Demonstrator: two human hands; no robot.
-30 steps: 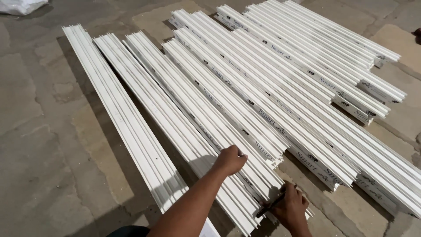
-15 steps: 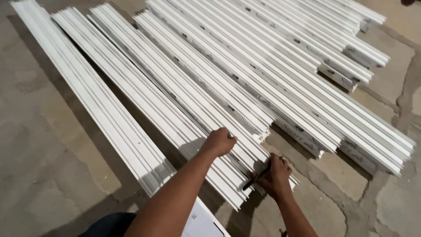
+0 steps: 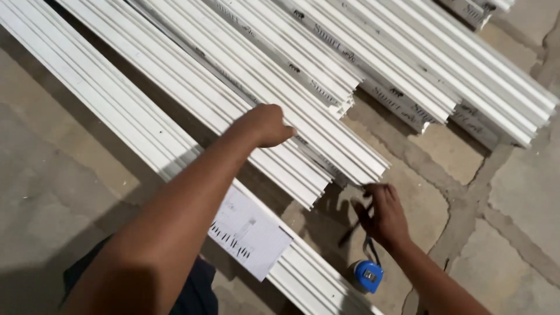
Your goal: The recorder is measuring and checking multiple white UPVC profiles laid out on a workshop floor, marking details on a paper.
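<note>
Head view: hands at white profile ends.
Left hand [image 3: 265, 124] fisted on white profiles [image 3: 280, 157]; right hand [image 3: 382, 216] grips dark marker [image 3: 350, 232] near blue tape measure [image 3: 368, 276].

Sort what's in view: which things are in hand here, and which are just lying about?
In hand:
- left hand resting on the long white ribbed plastic profiles
- right hand holding a thin dark marker-like tool at the profile ends

Lying about:
- blue round tape measure
- white paper sheet
- further stacked white profiles
- stone floor
</note>
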